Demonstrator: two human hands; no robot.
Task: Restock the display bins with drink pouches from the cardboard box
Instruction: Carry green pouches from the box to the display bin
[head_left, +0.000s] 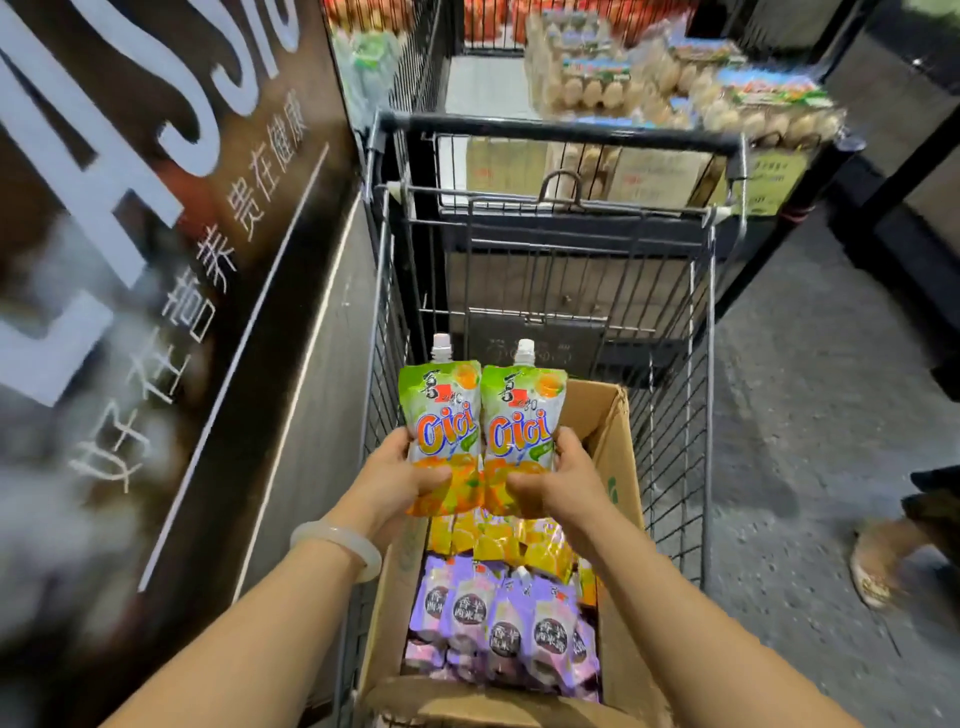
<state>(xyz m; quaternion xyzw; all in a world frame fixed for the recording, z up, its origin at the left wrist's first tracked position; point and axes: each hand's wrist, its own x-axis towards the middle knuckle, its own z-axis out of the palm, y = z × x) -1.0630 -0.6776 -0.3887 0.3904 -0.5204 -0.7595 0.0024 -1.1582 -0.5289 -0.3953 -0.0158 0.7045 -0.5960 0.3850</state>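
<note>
Two green-and-orange drink pouches with white caps are held upright side by side above the open cardboard box (618, 441). My left hand (400, 475) grips the lower part of the left pouch (441, 415). My right hand (558, 480) grips the lower part of the right pouch (522, 415). Inside the box lie several yellow pouches (509, 540) and, nearer to me, several purple pouches (504, 629). No display bin for pouches is in view.
The box sits in a wire shopping cart (696, 364). A dark signboard wall (156, 312) runs close along the cart's left side. Egg cartons (675, 88) are stacked on a rack beyond the cart. Another person's foot (883, 561) stands on the grey floor at right.
</note>
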